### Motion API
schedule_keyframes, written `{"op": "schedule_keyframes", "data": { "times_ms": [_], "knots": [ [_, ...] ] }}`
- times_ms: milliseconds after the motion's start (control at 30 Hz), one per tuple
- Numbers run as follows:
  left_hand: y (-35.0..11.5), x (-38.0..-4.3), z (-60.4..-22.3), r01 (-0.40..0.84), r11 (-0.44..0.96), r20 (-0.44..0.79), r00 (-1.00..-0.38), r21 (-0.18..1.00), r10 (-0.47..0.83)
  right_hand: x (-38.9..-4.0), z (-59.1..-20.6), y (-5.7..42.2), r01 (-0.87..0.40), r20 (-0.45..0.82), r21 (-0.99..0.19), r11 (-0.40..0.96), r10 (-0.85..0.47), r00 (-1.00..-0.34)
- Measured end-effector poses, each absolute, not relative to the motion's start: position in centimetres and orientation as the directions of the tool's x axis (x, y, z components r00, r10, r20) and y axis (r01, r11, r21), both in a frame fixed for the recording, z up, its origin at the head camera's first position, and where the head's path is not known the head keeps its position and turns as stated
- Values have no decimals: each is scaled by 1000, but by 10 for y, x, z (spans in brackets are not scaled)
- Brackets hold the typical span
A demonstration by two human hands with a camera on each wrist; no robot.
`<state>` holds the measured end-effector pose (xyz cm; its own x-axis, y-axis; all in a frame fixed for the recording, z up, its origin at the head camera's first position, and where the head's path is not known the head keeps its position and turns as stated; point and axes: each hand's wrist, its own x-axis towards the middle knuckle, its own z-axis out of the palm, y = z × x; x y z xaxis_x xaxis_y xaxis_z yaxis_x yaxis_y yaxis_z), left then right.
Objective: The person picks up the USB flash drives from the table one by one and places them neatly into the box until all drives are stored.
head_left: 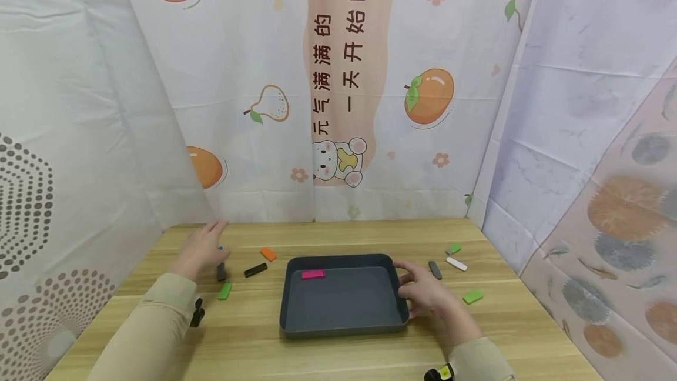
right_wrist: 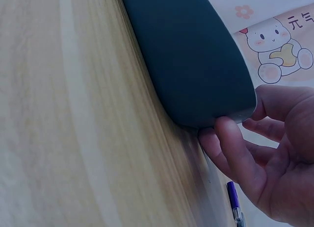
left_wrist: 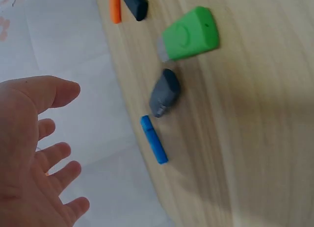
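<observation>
My left hand (head_left: pixel 198 251) is raised over the left part of the table, fingers spread and holding nothing. Nearest it lie a small blue stick (left_wrist: pixel 154 139), a dark grey USB stick (left_wrist: pixel 165 93) and a green USB stick (left_wrist: pixel 190 35) with a metal plug. My right hand (head_left: pixel 425 290) grips the right edge of a dark grey rectangular tray (head_left: pixel 344 330), with fingers bent at its rim and outer wall in the right wrist view. Inside the tray, towards its back left, lies a pink USB stick (head_left: pixel 313 274).
Between left hand and tray lie a black stick (head_left: pixel 256 270) and an orange one (head_left: pixel 268 253). Right of the tray are a dark grey stick (head_left: pixel 435 270), a white one (head_left: pixel 456 264) and two green ones (head_left: pixel 473 297). Patterned curtains (head_left: pixel 264 157) hang behind the wooden table.
</observation>
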<state>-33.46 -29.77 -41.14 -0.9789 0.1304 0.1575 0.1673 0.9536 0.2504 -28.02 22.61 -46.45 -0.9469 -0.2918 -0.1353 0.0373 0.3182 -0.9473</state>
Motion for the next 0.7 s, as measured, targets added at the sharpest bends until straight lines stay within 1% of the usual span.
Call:
{"op": "schedule_keyframes", "data": {
  "times_ms": [233,400,700],
  "knots": [
    [-306,-335,-421,118,965,76,-992,234,103,-280,-463,225,43,-139,-948,315,-288,-948],
    [-309,-333,-425,95,968,-11,-995,231,100,-280,-463,225,48,-141,-950,309,-284,-948],
    [-313,-330,-433,87,952,-76,-991,292,114,-280,-463,225,50,-143,-949,311,-284,-948]
  ]
}}
